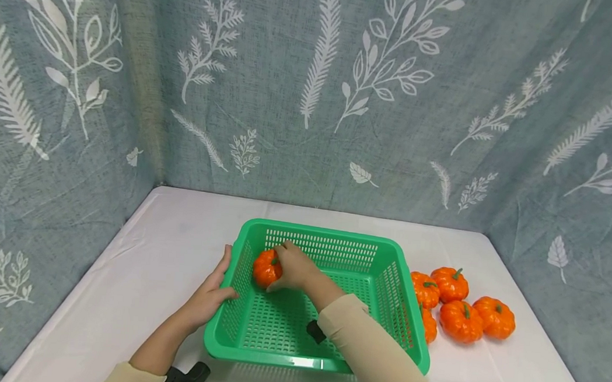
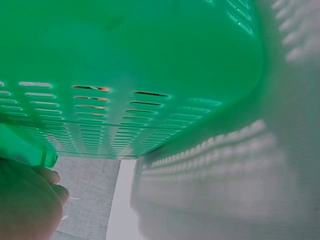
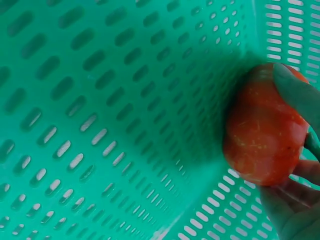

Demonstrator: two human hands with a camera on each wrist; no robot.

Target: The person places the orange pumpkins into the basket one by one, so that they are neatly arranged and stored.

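A green plastic basket (image 1: pixel 295 362) with slotted walls stands on the table. My left hand (image 1: pixel 205 302) grips its left rim, thumb over the edge and fingers along the outside; in the left wrist view, that hand (image 2: pixel 30 200) shows at the basket's rim. Inside, near the far left corner, is a small orange pumpkin (image 1: pixel 267 269) with a green stem. My right hand (image 1: pixel 297 267) reaches in and holds it with thumb and fingers around its sides. Close up in the right wrist view, the pumpkin (image 3: pixel 265 130) sits against the slotted corner.
Several more orange pumpkins (image 1: pixel 462 322) lie clustered on the white table (image 1: pixel 484 377) just right of the basket, some partly hidden by its right wall. A grey-blue curtain (image 1: pixel 287 155) with white leaf prints rises behind the table and at both sides.
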